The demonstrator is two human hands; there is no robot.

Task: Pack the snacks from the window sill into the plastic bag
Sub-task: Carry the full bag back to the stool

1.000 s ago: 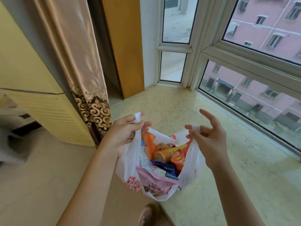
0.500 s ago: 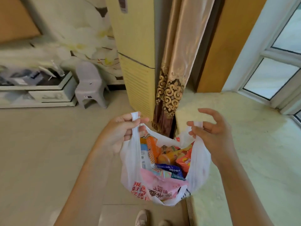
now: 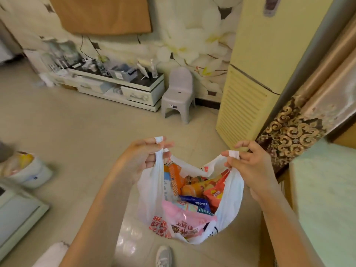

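Observation:
A white plastic bag (image 3: 149,197) with red print hangs in the air between my hands, above the tiled floor. My left hand (image 3: 143,155) pinches its left handle and my right hand (image 3: 250,164) pinches its right handle, holding the mouth wide. Inside lie several snack packs: a pink packet (image 3: 185,218), a blue packet (image 3: 198,204), a red chip bag (image 3: 215,193) and an orange pack (image 3: 176,176). The marble window sill (image 3: 325,189) shows at the right edge, beside the bag.
A grey plastic stool (image 3: 178,93) and a low TV cabinet (image 3: 119,87) stand ahead. A tall yellow air conditioner (image 3: 256,74) and a patterned curtain (image 3: 294,130) are at the right. A small bin (image 3: 28,170) sits at the left. My shoe (image 3: 163,255) shows below.
The view has swung left, from the window and sill toward the room. Both hands keep the bag's handles and the bag now hangs over the floor beside the sill.

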